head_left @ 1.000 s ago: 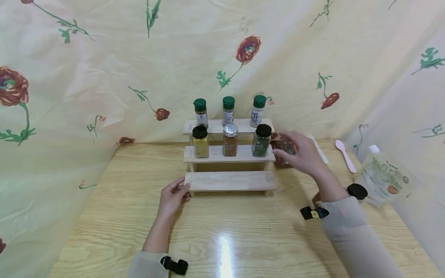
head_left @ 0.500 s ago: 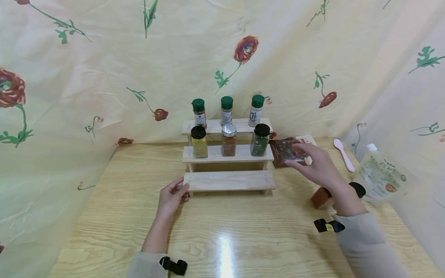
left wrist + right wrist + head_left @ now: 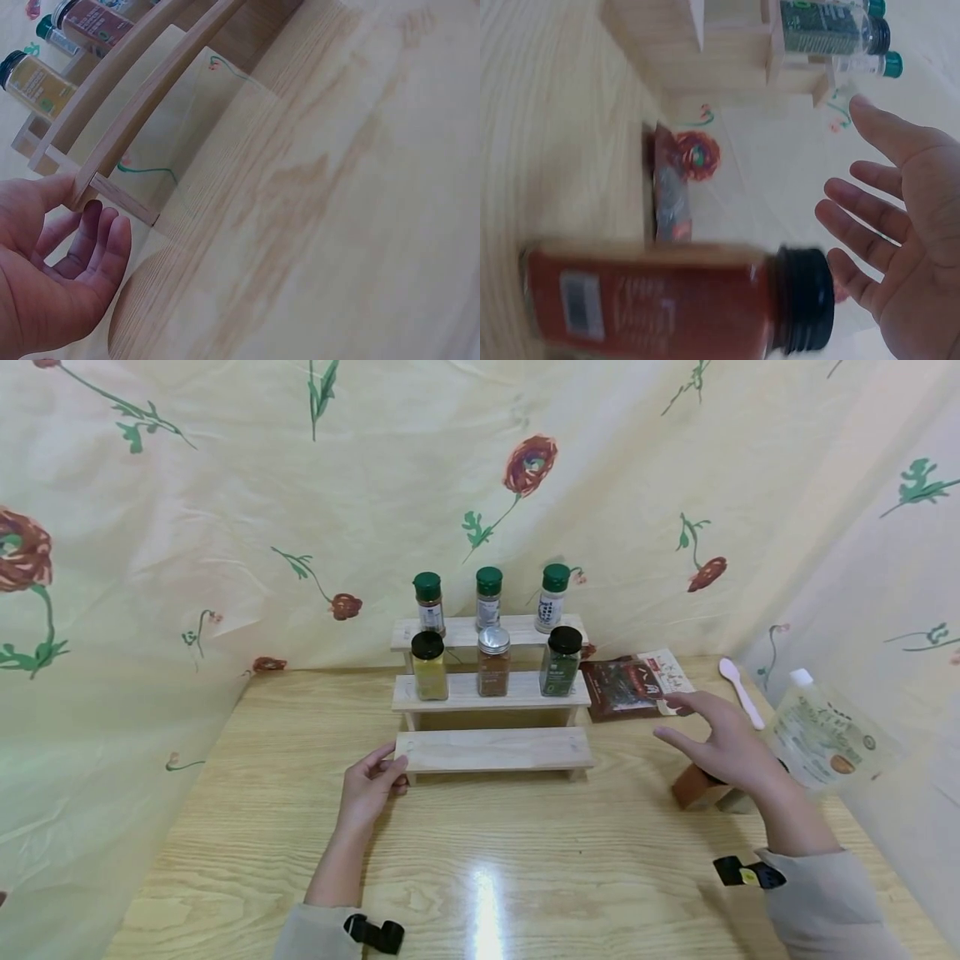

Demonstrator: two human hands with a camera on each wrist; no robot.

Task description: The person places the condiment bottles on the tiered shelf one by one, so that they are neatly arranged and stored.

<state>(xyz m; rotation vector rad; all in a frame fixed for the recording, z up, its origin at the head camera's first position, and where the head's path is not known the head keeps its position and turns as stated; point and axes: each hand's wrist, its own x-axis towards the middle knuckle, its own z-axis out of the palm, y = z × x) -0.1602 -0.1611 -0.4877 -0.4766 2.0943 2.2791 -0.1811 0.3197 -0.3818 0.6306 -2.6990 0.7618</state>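
**Right hand swinging over to the red jar**

Since a second ago your right hand point(image 3: 723, 745) has come away from the dark spice packet point(image 3: 626, 687), which now lies flat on the table point(image 3: 480, 877) just right of the wooden rack point(image 3: 491, 750), and moved nearer and right, over the red-brown jar point(image 3: 693, 787). Fingers are spread and relaxed, holding nothing; the wrist view shows the open palm just beside the jar's black cap point(image 3: 802, 300), not touching as far as I can tell.

Your left hand point(image 3: 371, 785) hasn't budged: thumb and fingers rest on the left end of the rack's lowest step, steadying it rather than gripping.

Looks to me like you're between things, packet put down and jar not yet picked up. That bottom step has nothing on it, while the six jars fill the upper two. Next move calls for lowering the hand and closing round the jar's body below the cap, keeping it upright and clear of the clear pouch point(image 3: 825, 739) on the right.
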